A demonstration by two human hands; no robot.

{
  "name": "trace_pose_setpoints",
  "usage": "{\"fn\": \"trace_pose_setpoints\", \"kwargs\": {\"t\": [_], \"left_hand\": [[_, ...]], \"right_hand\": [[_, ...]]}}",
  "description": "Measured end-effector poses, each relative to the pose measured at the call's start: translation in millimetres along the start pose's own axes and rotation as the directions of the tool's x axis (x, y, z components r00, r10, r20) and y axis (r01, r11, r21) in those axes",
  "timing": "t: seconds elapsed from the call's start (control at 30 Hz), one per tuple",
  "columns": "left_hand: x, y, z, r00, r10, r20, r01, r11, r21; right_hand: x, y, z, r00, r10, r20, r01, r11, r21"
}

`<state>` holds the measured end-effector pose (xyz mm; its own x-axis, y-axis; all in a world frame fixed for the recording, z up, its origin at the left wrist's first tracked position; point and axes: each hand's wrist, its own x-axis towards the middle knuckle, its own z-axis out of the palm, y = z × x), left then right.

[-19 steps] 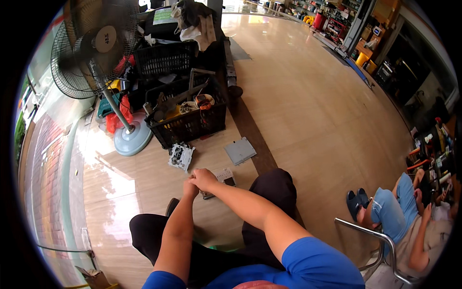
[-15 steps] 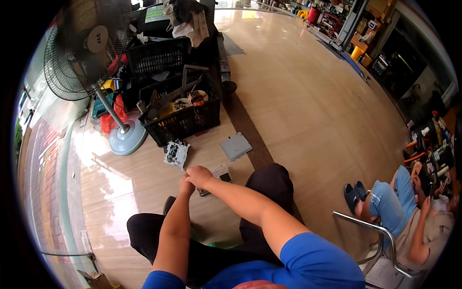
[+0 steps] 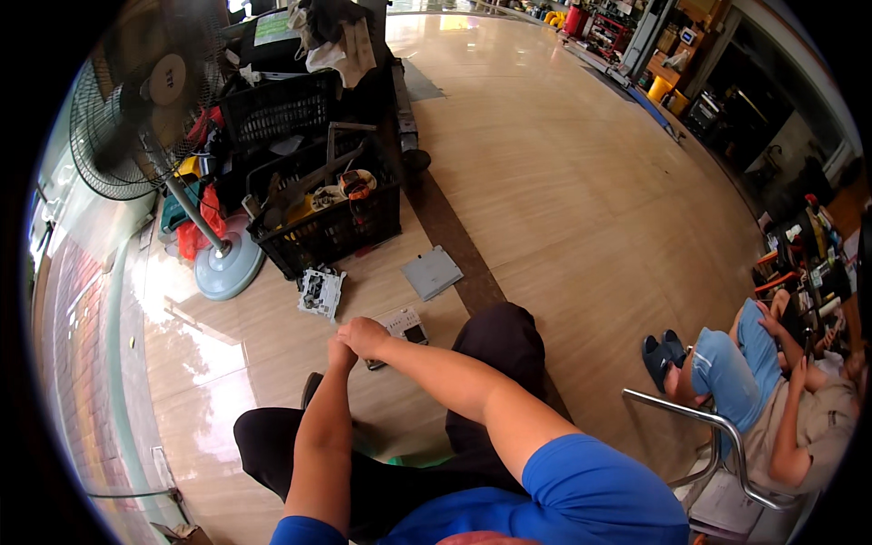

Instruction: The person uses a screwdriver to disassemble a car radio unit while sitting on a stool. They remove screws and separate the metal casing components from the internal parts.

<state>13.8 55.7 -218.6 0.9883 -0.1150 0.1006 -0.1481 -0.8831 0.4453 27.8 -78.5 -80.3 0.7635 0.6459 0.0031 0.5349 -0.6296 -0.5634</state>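
My left hand (image 3: 341, 352) and my right hand (image 3: 365, 338) meet in front of my knees, both closed with fingers curled inward. Whatever they grip is hidden behind the fingers. Partly covered by my right hand, a pale boxy device (image 3: 405, 325) with a dark rectangular patch lies low between my legs. Just beyond the hands, an opened white plastic housing (image 3: 321, 291) with dark inner parts rests on the floor. A flat grey panel (image 3: 432, 273) lies farther to the right of it.
A black plastic crate (image 3: 331, 238) full of tools stands ahead, beside a standing fan (image 3: 227, 263) with a round base. At the right, a seated person (image 3: 754, 372) in blue shorts is behind a bent metal rail (image 3: 727, 427). Shelving and yellow buckets (image 3: 660, 89) line the far right.
The whole view has shifted slightly, moving the crate, fan and floor items a little left. My hands stay together in nearly the same pose.
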Motion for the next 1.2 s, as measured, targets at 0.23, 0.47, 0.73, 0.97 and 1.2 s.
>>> {"fn": "trace_pose_setpoints", "kwargs": {"t": [0.23, 0.47, 0.73, 0.97, 1.2], "left_hand": [[-3.9, 18.2, -25.0, 0.947, -0.319, 0.023, 0.306, 0.884, -0.354], [-2.0, -6.7, -8.7, 0.943, -0.321, 0.084, 0.329, 0.936, -0.123], [-4.9, 9.7, -10.7, 0.965, -0.25, 0.081, 0.258, 0.96, -0.105], [1.0, 27.7, -15.7, 0.907, -0.419, 0.036, 0.406, 0.853, -0.329], [-5.4, 23.9, -18.5, 0.92, -0.392, 0.004, 0.368, 0.859, -0.357]], "right_hand": [[-0.9, -12.2, -15.5, 0.965, 0.26, -0.017, -0.257, 0.961, 0.104], [5.7, -9.6, 3.7, 0.999, -0.037, 0.021, 0.038, 0.998, -0.043], [2.9, 7.1, 12.1, 0.957, -0.289, 0.026, 0.29, 0.948, -0.129], [-0.6, -8.9, -14.3, 0.973, 0.226, -0.044, -0.227, 0.974, -0.001], [-2.0, -6.2, -4.0, 0.995, -0.095, -0.016, 0.093, 0.993, -0.068]]}}
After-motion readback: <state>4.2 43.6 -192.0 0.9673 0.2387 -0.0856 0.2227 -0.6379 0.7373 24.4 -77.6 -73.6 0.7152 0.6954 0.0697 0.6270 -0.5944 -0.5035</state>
